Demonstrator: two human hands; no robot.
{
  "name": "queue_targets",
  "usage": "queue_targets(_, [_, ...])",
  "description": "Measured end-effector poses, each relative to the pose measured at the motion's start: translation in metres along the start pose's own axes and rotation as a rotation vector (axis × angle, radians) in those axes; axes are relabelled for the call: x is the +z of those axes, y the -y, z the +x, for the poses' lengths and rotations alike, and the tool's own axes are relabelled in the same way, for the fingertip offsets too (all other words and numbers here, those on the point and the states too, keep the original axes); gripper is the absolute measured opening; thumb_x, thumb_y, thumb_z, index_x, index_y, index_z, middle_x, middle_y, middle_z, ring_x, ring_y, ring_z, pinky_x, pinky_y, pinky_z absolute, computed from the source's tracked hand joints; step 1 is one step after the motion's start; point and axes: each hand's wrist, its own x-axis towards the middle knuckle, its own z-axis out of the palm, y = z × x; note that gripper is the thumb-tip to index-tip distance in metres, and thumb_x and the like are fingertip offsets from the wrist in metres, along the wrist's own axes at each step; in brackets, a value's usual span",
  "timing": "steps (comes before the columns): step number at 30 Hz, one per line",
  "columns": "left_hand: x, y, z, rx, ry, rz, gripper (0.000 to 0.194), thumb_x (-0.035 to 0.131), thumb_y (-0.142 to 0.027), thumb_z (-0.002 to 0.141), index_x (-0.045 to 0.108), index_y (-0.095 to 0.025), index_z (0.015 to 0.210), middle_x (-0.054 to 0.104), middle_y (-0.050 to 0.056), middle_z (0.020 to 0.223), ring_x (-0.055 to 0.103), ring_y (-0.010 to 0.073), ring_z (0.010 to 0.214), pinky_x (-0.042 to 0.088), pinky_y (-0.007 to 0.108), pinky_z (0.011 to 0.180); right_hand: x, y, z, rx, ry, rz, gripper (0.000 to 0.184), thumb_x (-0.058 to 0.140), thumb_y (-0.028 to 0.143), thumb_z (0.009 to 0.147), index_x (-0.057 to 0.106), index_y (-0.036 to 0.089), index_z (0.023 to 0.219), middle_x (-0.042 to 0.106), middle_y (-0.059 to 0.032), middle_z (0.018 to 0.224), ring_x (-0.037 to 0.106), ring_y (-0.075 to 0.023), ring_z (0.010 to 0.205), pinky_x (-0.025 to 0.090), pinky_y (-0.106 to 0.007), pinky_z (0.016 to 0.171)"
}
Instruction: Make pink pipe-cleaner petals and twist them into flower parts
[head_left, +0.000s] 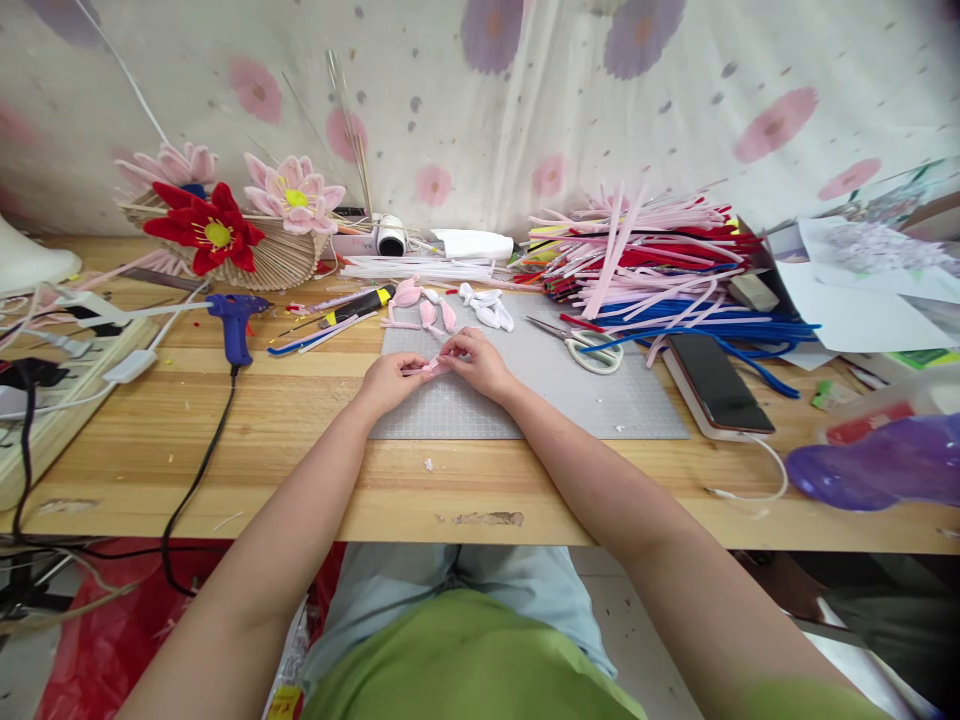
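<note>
My left hand (388,384) and my right hand (478,362) meet over the grey cutting mat (555,400). Between their fingertips both pinch a small piece of pink pipe cleaner (432,366), partly hidden by the fingers. Just beyond my hands lie pink pipe-cleaner petals (428,314) and a cluster of white pipe-cleaner petals (487,306). White-handled scissors (595,352) rest at the mat's right side, blades pointing left.
A blue glue gun (234,325) stands at left, its black cord running over the table edge. Fluffy flowers (217,235) sit behind it. A pile of pipe cleaners (645,250) fills the back right, near a phone (720,385) and a purple plastic item (877,462).
</note>
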Motion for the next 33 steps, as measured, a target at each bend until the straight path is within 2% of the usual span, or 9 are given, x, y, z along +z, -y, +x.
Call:
queue_targets(6, [0.0, -0.002, -0.001, 0.001, -0.003, -0.018, 0.029, 0.065, -0.042, 0.065, 0.069, -0.019, 0.082, 0.07, 0.003, 0.085, 0.062, 0.0167, 0.075, 0.045, 0.027, 0.07, 0.0, 0.001, 0.0, 0.011, -0.019, -0.012, 0.006, 0.061, 0.025, 0.073, 0.059, 0.019, 0.072, 0.051, -0.0037, 0.08, 0.048, -0.0177, 0.083, 0.038, -0.033, 0.08])
queue_targets(11, [-0.001, -0.007, -0.002, 0.03, -0.002, -0.035, 0.028, 0.064, -0.04, 0.066, 0.069, -0.018, 0.083, 0.07, 0.004, 0.085, 0.062, 0.0175, 0.078, 0.045, 0.027, 0.072, 0.001, -0.003, 0.002, 0.015, -0.045, 0.049, 0.016, 0.062, 0.026, 0.071, 0.059, 0.02, 0.086, 0.056, -0.0048, 0.098, 0.048, -0.0205, 0.101, 0.035, -0.037, 0.092])
queue_targets(15, [-0.001, -0.011, -0.003, 0.033, -0.003, -0.049, 0.031, 0.065, -0.043, 0.065, 0.068, -0.017, 0.081, 0.07, 0.004, 0.082, 0.061, 0.0168, 0.076, 0.045, 0.026, 0.069, 0.002, -0.005, 0.003, 0.041, 0.063, 0.124, 0.015, 0.057, 0.027, 0.074, 0.059, 0.02, 0.087, 0.061, -0.0037, 0.092, 0.053, -0.0185, 0.09, 0.038, -0.035, 0.086])
queue_targets(19, [0.0, -0.012, -0.002, 0.019, 0.003, -0.082, 0.035, 0.062, -0.048, 0.067, 0.067, -0.016, 0.079, 0.069, 0.004, 0.077, 0.059, 0.0154, 0.069, 0.045, 0.026, 0.064, 0.003, -0.003, 0.003, 0.06, 0.086, 0.166, 0.014, 0.057, 0.028, 0.074, 0.059, 0.019, 0.085, 0.062, -0.0038, 0.088, 0.054, -0.0183, 0.088, 0.04, -0.036, 0.085])
queue_targets(22, [0.002, -0.013, -0.002, 0.02, -0.032, -0.095, 0.033, 0.06, -0.046, 0.069, 0.068, -0.016, 0.079, 0.069, 0.005, 0.077, 0.059, 0.0149, 0.068, 0.045, 0.026, 0.064, 0.003, -0.003, 0.002, 0.057, 0.037, 0.204, 0.023, 0.061, 0.033, 0.071, 0.058, 0.02, 0.09, 0.061, -0.0053, 0.098, 0.053, -0.0194, 0.097, 0.039, -0.036, 0.089])
queue_targets(25, [0.002, -0.016, -0.004, 0.077, -0.147, -0.035, 0.027, 0.06, -0.04, 0.072, 0.068, -0.017, 0.083, 0.069, 0.005, 0.084, 0.06, 0.0151, 0.074, 0.045, 0.025, 0.067, 0.001, -0.006, 0.004, 0.145, -0.119, 0.307, 0.032, 0.059, 0.043, 0.073, 0.054, 0.021, 0.096, 0.057, -0.0059, 0.106, 0.051, -0.0186, 0.104, 0.04, -0.034, 0.089])
queue_targets(28, [0.0, -0.022, -0.008, 0.197, -0.242, 0.126, 0.023, 0.055, -0.036, 0.077, 0.068, -0.019, 0.085, 0.068, 0.004, 0.088, 0.06, 0.0145, 0.078, 0.045, 0.023, 0.068, 0.0, -0.009, 0.006, 0.356, -0.239, 0.456, 0.036, 0.051, 0.053, 0.075, 0.051, 0.021, 0.09, 0.058, -0.0045, 0.091, 0.055, -0.0156, 0.087, 0.045, -0.03, 0.075])
queue_targets(31, [-0.001, -0.027, -0.01, 0.302, -0.265, 0.258, 0.022, 0.051, -0.033, 0.08, 0.068, -0.02, 0.083, 0.067, 0.004, 0.083, 0.06, 0.0142, 0.078, 0.044, 0.024, 0.072, -0.003, -0.006, 0.005, 0.517, -0.137, 0.63, 0.04, 0.055, 0.057, 0.071, 0.05, 0.02, 0.084, 0.055, -0.0006, 0.071, 0.053, -0.0114, 0.063, 0.043, -0.025, 0.057])
queue_targets(33, [0.001, -0.027, -0.01, 0.335, -0.256, 0.257, 0.021, 0.052, -0.032, 0.079, 0.068, -0.019, 0.081, 0.067, 0.004, 0.081, 0.06, 0.0142, 0.077, 0.044, 0.025, 0.074, -0.004, -0.001, 0.004, 0.549, -0.034, 0.752, 0.041, 0.063, 0.054, 0.066, 0.05, 0.019, 0.085, 0.054, 0.0018, 0.064, 0.051, -0.0093, 0.056, 0.04, -0.022, 0.051])
